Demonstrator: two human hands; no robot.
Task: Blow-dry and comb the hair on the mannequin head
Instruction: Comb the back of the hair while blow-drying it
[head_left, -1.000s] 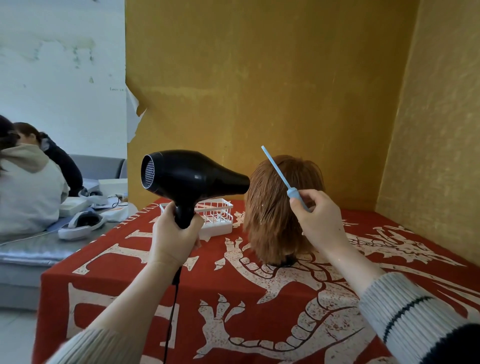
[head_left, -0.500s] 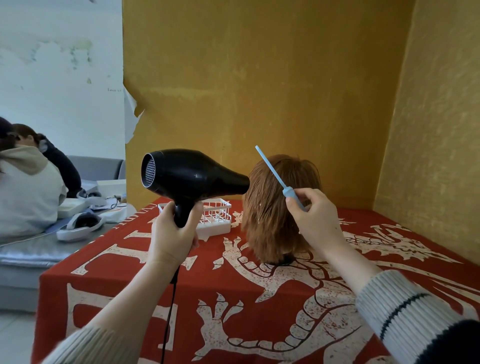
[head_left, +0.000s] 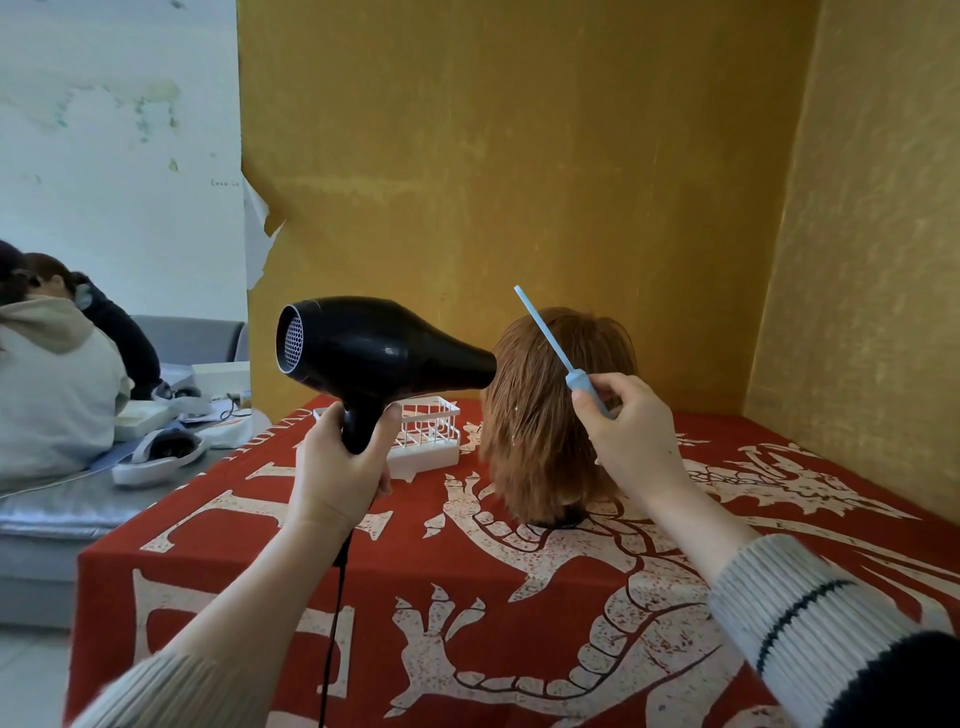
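Note:
A mannequin head with reddish-brown, damp-looking hair (head_left: 540, 415) stands on the red table, its back toward me. My left hand (head_left: 340, 467) grips the handle of a black hair dryer (head_left: 379, 353), whose nozzle points right and nearly touches the hair's left side. My right hand (head_left: 631, 441) holds a light blue comb (head_left: 550, 338) by its thicker end. The comb's thin tail slants up and left across the top of the hair. The comb's teeth are hidden.
A white wire basket (head_left: 431, 436) sits just left of the mannequin, behind the dryer handle. The dryer's black cord (head_left: 335, 613) hangs over the red dragon-print tablecloth (head_left: 519, 597). Yellow walls close the back and right. Two seated people (head_left: 57, 384) and a grey bench are at left.
My right hand and the comb have shifted slightly left and up along the hair. The dryer has stayed aimed at the hair's left side.

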